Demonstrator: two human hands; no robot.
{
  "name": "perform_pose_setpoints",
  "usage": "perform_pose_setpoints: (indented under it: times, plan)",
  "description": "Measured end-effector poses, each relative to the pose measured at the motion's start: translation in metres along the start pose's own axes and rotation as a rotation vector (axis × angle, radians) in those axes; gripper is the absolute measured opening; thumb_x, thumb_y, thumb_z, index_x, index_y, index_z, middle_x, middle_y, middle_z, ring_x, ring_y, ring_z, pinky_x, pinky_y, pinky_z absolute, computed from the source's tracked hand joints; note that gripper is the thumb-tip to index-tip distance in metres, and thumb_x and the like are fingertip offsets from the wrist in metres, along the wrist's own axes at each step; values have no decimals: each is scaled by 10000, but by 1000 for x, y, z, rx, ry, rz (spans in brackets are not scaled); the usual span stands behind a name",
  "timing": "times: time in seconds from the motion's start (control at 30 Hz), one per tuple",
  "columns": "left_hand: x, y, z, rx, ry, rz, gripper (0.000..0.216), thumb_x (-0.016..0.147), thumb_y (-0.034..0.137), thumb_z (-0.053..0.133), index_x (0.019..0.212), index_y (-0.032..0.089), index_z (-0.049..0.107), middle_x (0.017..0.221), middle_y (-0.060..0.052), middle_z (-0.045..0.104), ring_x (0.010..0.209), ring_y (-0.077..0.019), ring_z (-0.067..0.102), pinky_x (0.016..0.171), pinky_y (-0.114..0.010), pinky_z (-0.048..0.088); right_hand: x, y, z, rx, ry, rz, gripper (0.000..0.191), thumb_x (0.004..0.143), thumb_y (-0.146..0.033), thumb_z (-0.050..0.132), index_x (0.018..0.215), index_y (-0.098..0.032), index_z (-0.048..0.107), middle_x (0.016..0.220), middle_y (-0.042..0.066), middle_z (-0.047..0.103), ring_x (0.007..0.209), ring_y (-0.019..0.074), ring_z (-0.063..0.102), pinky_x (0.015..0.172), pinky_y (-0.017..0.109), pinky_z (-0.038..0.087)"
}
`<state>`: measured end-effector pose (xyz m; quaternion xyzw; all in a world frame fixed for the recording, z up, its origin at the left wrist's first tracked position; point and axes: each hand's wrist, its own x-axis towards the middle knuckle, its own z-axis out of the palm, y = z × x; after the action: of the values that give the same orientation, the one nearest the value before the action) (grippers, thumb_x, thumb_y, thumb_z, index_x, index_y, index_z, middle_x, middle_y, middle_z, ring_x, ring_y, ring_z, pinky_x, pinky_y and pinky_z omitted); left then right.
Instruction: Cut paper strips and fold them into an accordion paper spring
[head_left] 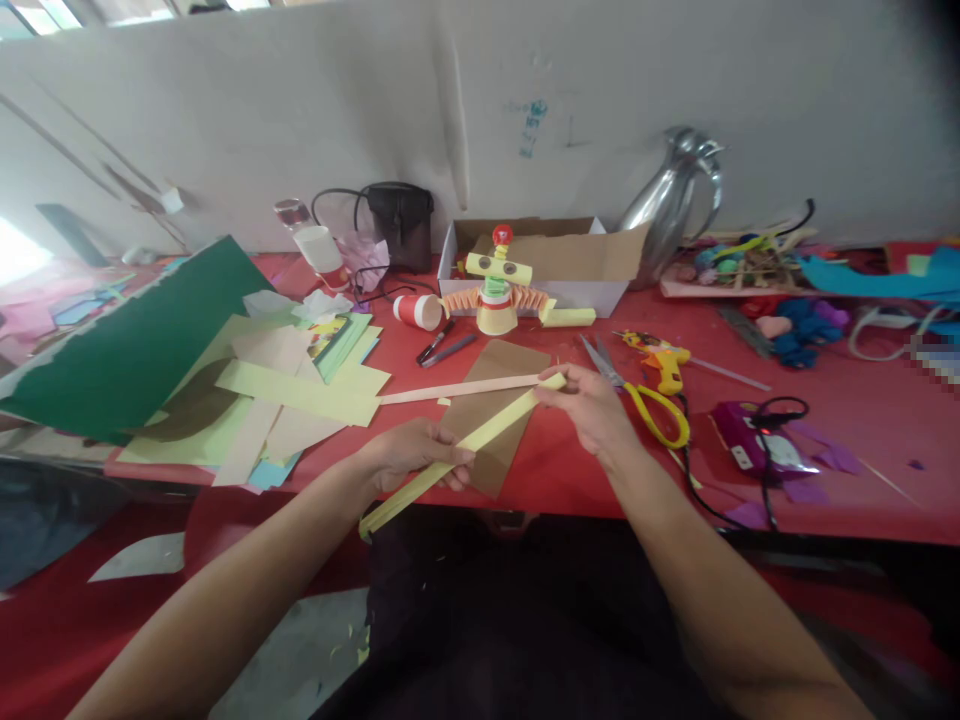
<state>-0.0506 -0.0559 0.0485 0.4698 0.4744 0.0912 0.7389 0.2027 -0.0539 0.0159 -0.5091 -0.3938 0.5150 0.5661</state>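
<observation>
A long yellow paper strip (499, 422) slants up to the right between my hands. My left hand (420, 455) pinches it partway along, and its lower end hangs past the table edge. At the upper end, my right hand (577, 395) grips the tip, where the strip looks folded over. A pale pink paper strip (457, 388) lies on the table, its right end reaching my right fingers. Under the strips rests a piece of brown cardboard (517, 360). Farther back stands a paper-cup figure (496, 312) with a red ball on top and folded orange arms.
Yellow-handled scissors (654, 413), a yellow glue gun (664, 362) and a purple power box (757, 440) lie right. Paper sheets (322, 392) and a green board (150, 340) are left. Behind are a white box (600, 297), a metal jug (667, 195) and a dark bag (403, 225).
</observation>
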Motion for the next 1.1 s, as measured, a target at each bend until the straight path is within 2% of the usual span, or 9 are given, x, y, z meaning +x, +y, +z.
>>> perform_pose_setpoints:
  times: [0.13,0.3,0.5,0.67,0.77,0.9,1.0,1.03,1.1]
  plan:
    - [-14,-10,-7,13,-73,-50,248,688,350,788,729,112,730,718,-109,731,620,-153,677,619,-232,527,11,-11,-31,22,133,-35,380,459,-238,859,783,-177,671,668,-25,635,611,109,581,593,241,464]
    - [-32,-19,-15,51,-142,23,253,790,366,702,897,137,704,856,-123,745,763,-191,710,690,-255,535,14,-23,-55,60,212,-45,349,457,-216,862,745,-177,668,628,-38,596,531,79,527,485,206,411]
    - [-38,-25,-2,-204,174,381,681,724,172,760,1348,291,514,1092,-74,697,956,-221,678,857,-341,529,6,-16,-54,142,222,42,346,483,-208,839,767,-202,643,538,-70,548,465,68,485,446,184,397]
    - [-16,-37,19,-503,387,754,431,733,199,750,1155,248,677,1227,-77,644,958,-173,636,756,-231,515,-12,-4,-31,265,176,130,365,490,-203,830,746,-209,570,536,-83,524,453,57,453,420,164,352]
    - [-3,-38,30,-773,501,842,253,753,245,739,1005,237,725,1057,-38,703,815,-107,627,692,-195,505,-28,5,-17,264,94,209,337,542,-254,813,742,-206,546,557,-68,518,486,72,462,415,170,321]
    - [-4,-32,28,-904,571,728,255,707,167,766,954,209,716,859,-10,711,583,-35,543,579,-149,477,-47,8,-26,-129,-52,145,233,714,-395,708,807,-213,597,622,-18,560,564,132,534,479,237,381]
    - [-14,-26,19,-816,563,649,263,669,139,784,919,164,706,844,-33,709,531,-21,499,488,-124,419,-55,-9,-40,-744,-4,-222,245,777,-452,661,880,-233,699,902,70,662,867,238,615,759,375,475]
    - [-17,-25,17,-784,555,628,265,664,141,787,916,153,704,837,-40,708,524,-20,491,465,-120,397,-58,-18,-40,-899,49,-357,262,794,-463,645,917,-243,720,986,91,663,974,276,597,856,425,450]
    - [-22,-21,16,-725,534,594,284,658,144,791,928,138,703,817,-52,705,509,-19,477,437,-118,364,-63,-35,-30,-1052,-3,-508,283,855,-448,588,1007,-255,727,1075,104,670,1056,300,573,949,464,394]
